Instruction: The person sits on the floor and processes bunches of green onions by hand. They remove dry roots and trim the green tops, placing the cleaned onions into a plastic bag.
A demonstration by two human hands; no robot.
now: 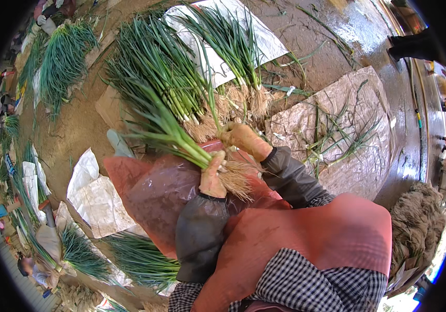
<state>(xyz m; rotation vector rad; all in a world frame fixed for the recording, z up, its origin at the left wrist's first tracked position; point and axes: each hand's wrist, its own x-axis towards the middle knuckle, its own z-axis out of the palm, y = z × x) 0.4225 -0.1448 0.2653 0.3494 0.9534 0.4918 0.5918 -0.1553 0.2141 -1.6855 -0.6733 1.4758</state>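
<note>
My left hand (212,175), in a soiled tan glove, grips a bunch of green onions (184,144) by its white lower stems. Their leaves point up and left, and the pale, stringy roots (238,179) hang out to the right. My right hand (246,140), gloved too, closes around the base of a single onion stalk (210,101) just above and to the right. A translucent red apron (160,191) spreads over my lap under both hands. Directly beyond lies a large heap of green onions (153,74), roots towards me.
More onions (234,46) rest on a white sack (273,43). Loose leaves litter a brown sheet (355,156) at right, with a pile of cut roots (418,222) behind it. White sacking (98,199) and onions (141,257) lie left. Other people sit farther left; a dark-clothed leg (414,45) shows upper right.
</note>
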